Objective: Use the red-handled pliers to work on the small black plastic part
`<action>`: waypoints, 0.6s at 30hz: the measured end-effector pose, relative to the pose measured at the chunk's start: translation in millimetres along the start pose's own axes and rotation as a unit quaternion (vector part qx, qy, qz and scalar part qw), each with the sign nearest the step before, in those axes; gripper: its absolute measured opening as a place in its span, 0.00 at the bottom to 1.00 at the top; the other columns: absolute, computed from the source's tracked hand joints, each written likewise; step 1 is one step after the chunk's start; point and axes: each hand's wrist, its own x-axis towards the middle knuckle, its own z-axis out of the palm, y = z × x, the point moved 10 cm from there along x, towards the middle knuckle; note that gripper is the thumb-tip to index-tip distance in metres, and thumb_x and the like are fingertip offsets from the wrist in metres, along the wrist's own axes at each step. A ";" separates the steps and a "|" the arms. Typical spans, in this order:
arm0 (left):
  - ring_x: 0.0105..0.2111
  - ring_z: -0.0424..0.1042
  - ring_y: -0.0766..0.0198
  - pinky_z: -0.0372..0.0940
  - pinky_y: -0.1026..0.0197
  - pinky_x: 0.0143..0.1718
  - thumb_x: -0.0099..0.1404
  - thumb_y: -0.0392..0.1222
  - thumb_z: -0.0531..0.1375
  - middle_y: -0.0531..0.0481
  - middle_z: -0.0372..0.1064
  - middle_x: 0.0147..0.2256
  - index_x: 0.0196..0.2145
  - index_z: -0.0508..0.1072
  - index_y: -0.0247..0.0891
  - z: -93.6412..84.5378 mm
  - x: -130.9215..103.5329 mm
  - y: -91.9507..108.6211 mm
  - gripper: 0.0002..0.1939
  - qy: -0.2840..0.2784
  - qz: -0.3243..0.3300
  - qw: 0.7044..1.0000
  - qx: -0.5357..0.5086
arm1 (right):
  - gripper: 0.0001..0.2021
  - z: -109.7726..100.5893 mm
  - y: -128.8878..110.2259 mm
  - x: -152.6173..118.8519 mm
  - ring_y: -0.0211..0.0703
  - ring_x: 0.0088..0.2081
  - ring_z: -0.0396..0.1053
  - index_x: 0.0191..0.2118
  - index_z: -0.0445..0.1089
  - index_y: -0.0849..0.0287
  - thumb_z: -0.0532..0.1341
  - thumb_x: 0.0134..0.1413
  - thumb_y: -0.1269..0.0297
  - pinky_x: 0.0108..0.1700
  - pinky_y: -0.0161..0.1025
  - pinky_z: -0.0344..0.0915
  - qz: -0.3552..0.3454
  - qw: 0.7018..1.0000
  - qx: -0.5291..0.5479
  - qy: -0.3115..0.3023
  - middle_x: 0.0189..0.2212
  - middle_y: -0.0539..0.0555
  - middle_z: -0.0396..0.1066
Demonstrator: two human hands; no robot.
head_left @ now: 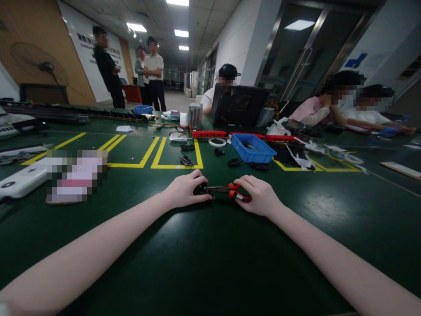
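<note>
My left hand [187, 189] is closed around a small black part [199, 189], pinched between thumb and fingers just over the green table [210, 254]. From the other side, my right hand [259, 195] grips the red and black handles of needle-nose pliers [234, 192]. The pliers' grey jaws point left and reach the black part; whether they clamp it I cannot tell. Beyond my hands lie several loose black parts [187, 161] like the held one in colour. A blue plastic bin [253, 148] with a dark item inside stands behind my right hand.
Yellow tape [177, 166] outlines boxes on the table. To the left lie a white power strip-like bar [26, 175] and a blurred pinkish object [80, 177]. A roll of tape [217, 142], red strips and a black computer case [239, 105] stand farther back. Other people sit and stand beyond.
</note>
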 end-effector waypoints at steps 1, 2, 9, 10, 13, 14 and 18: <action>0.36 0.71 0.59 0.66 0.58 0.35 0.64 0.57 0.59 0.48 0.64 0.45 0.48 0.68 0.41 -0.5 -0.4 -0.3 0.21 0.002 -0.002 1.000 0.001 | 0.15 -0.1 0.9 -0.1 0.49 0.37 0.71 0.46 0.66 0.60 0.60 0.51 0.64 0.37 0.44 0.68 0.004 1.000 0.003 -0.001 0.40 0.59 0.72; 0.37 0.72 0.58 0.66 0.58 0.35 0.64 0.56 0.59 0.48 0.64 0.45 0.48 0.68 0.41 -1.5 -0.8 -0.5 0.20 0.006 -0.003 1.000 0.001 | 0.15 -0.4 2.0 -0.2 0.49 0.38 0.71 0.46 0.66 0.59 0.60 0.51 0.64 0.37 0.44 0.68 0.009 1.000 0.006 -0.001 0.40 0.59 0.72; 0.36 0.71 0.60 0.65 0.60 0.35 0.64 0.53 0.61 0.50 0.67 0.40 0.45 0.70 0.40 -10.5 -1.5 -3.7 0.17 0.046 -0.009 0.999 -0.008 | 0.15 0.3 6.2 0.7 0.50 0.37 0.71 0.46 0.66 0.59 0.61 0.52 0.63 0.37 0.44 0.69 0.033 0.999 0.028 -0.016 0.40 0.59 0.72; 0.35 0.71 0.60 0.64 0.61 0.34 0.63 0.54 0.61 0.50 0.68 0.40 0.44 0.70 0.40 -10.5 -1.1 -4.1 0.17 0.047 -0.009 0.999 -0.005 | 0.15 0.9 6.2 0.8 0.50 0.37 0.71 0.46 0.67 0.59 0.61 0.51 0.63 0.37 0.44 0.69 0.035 0.999 0.031 -0.020 0.40 0.59 0.72; 0.33 0.70 0.61 0.63 0.60 0.34 0.62 0.56 0.62 0.50 0.68 0.39 0.43 0.72 0.40 -9.3 0.5 -4.9 0.19 0.041 -0.008 0.999 0.003 | 0.16 2.1 6.6 0.7 0.50 0.37 0.71 0.46 0.67 0.58 0.61 0.50 0.63 0.36 0.43 0.69 0.037 0.999 0.030 -0.026 0.40 0.58 0.71; 0.33 0.70 0.61 0.63 0.60 0.34 0.62 0.57 0.62 0.49 0.68 0.39 0.43 0.72 0.40 -8.9 1.0 -5.1 0.20 0.038 -0.007 0.999 0.002 | 0.16 2.5 6.9 0.6 0.49 0.37 0.71 0.46 0.67 0.58 0.61 0.50 0.63 0.36 0.43 0.68 0.038 0.999 0.026 -0.028 0.40 0.58 0.71; 0.36 0.70 0.59 0.63 0.58 0.36 0.63 0.57 0.61 0.48 0.69 0.40 0.45 0.71 0.39 -8.0 1.4 -3.3 0.20 0.030 0.003 0.999 -0.013 | 0.17 3.0 7.6 0.2 0.49 0.37 0.71 0.49 0.66 0.59 0.61 0.52 0.62 0.36 0.43 0.68 0.037 0.999 0.010 -0.028 0.40 0.59 0.71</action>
